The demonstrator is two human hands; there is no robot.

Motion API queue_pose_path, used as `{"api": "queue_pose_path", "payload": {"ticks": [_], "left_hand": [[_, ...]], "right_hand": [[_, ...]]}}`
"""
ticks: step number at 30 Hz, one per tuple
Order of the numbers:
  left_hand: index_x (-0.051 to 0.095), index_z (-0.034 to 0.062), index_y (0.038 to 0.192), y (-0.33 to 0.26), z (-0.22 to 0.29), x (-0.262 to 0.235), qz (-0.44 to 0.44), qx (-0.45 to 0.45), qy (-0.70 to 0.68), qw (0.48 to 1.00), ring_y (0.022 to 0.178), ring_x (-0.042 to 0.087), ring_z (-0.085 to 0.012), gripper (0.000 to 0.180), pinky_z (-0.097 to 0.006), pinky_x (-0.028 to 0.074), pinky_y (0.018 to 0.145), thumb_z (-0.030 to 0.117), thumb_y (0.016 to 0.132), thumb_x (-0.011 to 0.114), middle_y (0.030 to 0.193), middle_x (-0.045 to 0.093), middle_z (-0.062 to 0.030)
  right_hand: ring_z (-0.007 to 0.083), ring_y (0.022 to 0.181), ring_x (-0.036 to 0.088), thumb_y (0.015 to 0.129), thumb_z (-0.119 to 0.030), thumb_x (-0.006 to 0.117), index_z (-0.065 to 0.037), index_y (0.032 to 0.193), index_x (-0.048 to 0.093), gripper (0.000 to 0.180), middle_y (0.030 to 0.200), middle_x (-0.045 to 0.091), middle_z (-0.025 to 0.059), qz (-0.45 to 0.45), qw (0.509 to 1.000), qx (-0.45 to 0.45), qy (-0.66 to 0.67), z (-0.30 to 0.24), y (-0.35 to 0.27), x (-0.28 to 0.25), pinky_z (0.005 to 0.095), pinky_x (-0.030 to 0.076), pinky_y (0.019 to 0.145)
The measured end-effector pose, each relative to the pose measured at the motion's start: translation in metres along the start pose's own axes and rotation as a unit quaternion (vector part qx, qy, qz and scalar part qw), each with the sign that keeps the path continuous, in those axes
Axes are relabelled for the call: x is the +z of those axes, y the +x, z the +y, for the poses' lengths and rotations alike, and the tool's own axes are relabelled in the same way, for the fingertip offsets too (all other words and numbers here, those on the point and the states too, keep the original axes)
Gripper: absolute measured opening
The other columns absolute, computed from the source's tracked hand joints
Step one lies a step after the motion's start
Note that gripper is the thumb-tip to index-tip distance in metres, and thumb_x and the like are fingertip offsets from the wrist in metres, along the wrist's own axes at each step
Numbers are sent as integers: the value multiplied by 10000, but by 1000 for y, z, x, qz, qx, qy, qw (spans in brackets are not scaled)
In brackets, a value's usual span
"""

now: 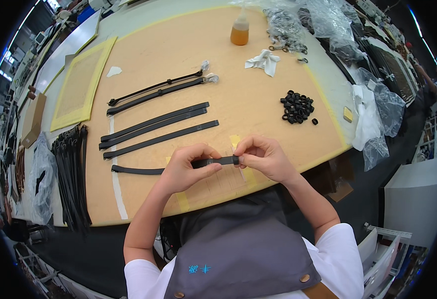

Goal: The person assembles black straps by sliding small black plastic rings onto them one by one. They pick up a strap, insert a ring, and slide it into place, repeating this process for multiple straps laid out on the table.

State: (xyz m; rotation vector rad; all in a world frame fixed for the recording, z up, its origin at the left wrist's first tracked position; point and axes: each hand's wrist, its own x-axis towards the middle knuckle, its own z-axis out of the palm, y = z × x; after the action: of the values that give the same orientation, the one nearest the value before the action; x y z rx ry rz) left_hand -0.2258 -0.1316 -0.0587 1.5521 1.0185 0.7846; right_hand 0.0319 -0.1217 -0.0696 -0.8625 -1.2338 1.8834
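Note:
A black strap (138, 171) lies across the near part of the table, its left end resting on the surface. My left hand (184, 167) is closed on it near its right end, thumb in front. At that end my right hand (266, 157) pinches a small black band loop (236, 160) that sits around or against the strap tip; the fingers partly hide it. Beyond my hands, several more black straps (161, 139) lie side by side. Farther back are two dark straps (158, 93) with clear plastic wrapping on their right ends. A pile of small black loops (297, 106) sits to the right.
Bundled black straps (71, 174) hang over the left front edge. A bottle of amber liquid (239, 32) and a crumpled white cloth (264, 62) stand farther back. Plastic bags (284, 30) crowd the far right. A yellow-edged board (84, 82) lies at left, beside a cardboard box (33, 119).

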Motion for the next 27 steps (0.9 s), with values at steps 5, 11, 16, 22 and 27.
{"api": "queue_pose_path", "payload": {"ticks": [5,11,16,22,27], "left_hand": [[722,-12,969,5,-7,10,48,82,98,991,801,681,-105,180,-257,540,718,75,854,830,876,729,-67],[659,37,1238,12,-6,17,9,65,105,992,757,683,-164,452,-289,538,709,102,832,848,839,706,-97],[701,34,1156,13,-17,18,20,90,133,987,750,658,-154,380,-288,520,689,120,819,853,818,683,-77],[706,2,1038,17,-22,15,12,85,148,985,825,660,-164,240,-293,524,715,83,832,800,948,690,-92],[691,-11,1059,20,-21,12,-1,80,130,988,861,661,-162,235,-292,530,738,48,840,751,1013,687,-98]], "right_hand": [[123,941,699,970,-43,684,52,1118,664,177,1022,718,76,59,998,8,-9,4,0,7,264,572,847],[110,1001,676,943,-46,740,33,1131,646,225,1092,692,77,41,998,-32,37,27,11,14,254,562,858],[130,1040,656,929,-81,757,9,1172,630,288,1104,670,72,133,975,-46,-172,3,5,-8,286,543,898],[363,1362,488,878,-468,763,-79,1289,634,580,1377,589,177,403,730,-157,-529,-29,4,-145,453,386,1126],[396,1455,389,847,-658,687,-157,1408,600,757,1523,491,191,348,688,-80,-632,-9,21,-174,506,304,1191]]}}
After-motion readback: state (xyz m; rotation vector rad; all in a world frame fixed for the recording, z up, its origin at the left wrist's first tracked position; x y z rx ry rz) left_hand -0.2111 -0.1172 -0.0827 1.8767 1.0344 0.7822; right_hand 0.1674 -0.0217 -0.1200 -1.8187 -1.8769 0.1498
